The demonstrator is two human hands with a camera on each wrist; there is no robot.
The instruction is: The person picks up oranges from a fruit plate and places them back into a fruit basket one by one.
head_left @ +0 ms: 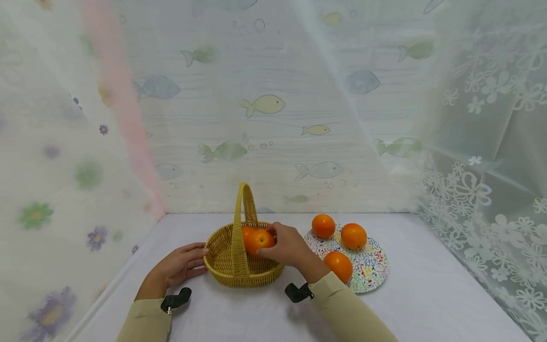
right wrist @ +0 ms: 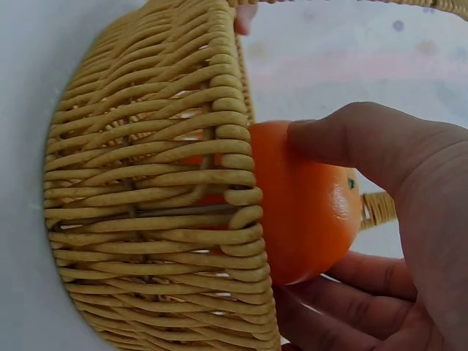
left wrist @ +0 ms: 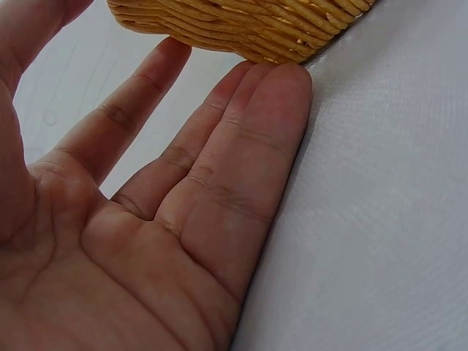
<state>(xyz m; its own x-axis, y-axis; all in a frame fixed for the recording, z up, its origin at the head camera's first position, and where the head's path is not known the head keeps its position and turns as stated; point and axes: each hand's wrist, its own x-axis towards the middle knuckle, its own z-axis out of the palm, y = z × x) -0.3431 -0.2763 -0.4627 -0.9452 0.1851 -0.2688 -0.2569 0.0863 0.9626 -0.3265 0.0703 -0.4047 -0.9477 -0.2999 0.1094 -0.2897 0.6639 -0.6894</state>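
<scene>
A yellow wicker basket (head_left: 222,273) with a tall arched handle stands on the white table. My right hand (head_left: 290,244) grips an orange (head_left: 259,241) at the basket's right side, thumb and fingers around it. In the right wrist view that orange (right wrist: 303,212) sits partly below the woven rim (right wrist: 238,157). Behind it in the basket, a second orange (head_left: 247,233) is partly hidden. My left hand (head_left: 183,263) touches the basket's left side with fingers extended. In the left wrist view its fingertips (left wrist: 285,84) meet the wicker wall (left wrist: 248,25).
Right of the basket lies a round plate (head_left: 372,270) with multicoloured specks. On it are three oranges: one at the back left (head_left: 323,226), an orange (head_left: 353,236) at the back right, and a front orange (head_left: 339,266) partly behind my right wrist. A fish-patterned curtain (head_left: 265,142) hangs behind the table.
</scene>
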